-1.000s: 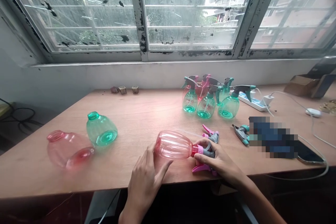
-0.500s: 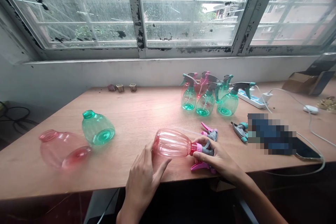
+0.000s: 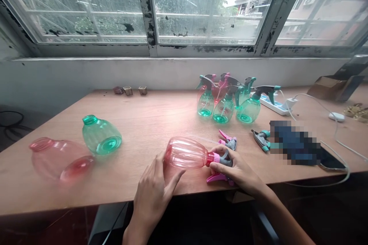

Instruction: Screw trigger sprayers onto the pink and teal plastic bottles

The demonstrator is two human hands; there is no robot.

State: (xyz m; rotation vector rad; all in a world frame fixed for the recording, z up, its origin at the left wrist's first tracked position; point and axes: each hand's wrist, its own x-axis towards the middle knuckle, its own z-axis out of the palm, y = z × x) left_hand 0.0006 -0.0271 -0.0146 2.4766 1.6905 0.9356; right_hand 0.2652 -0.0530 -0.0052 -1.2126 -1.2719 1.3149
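Observation:
A clear pink spray bottle (image 3: 186, 154) lies sideways, its base toward the left and its grey and pink spray head toward the right. Around the collar and spray head, the thumb and fingers of my right hand (image 3: 227, 162) are closed. My left hand (image 3: 156, 185) is beside the bottle's base, fingertips against or very near it, thumb stretched away. Behind the right hand lies a loose pink and grey spray head (image 3: 229, 142); another pink trigger head (image 3: 217, 177) lies partly under that hand.
On the left are a headless pink bottle (image 3: 60, 159) and a headless green bottle (image 3: 100, 134). Several assembled spray bottles (image 3: 224, 109) stand toward the back. A green-grey spray head (image 3: 261, 139), a phone (image 3: 333, 159), a power strip (image 3: 276, 106) and cables lie on the right.
The camera view has shifted slightly. Both hands keep nearly the same pose around the pink bottle, the left thumb still apart from it. Nothing has been let go.

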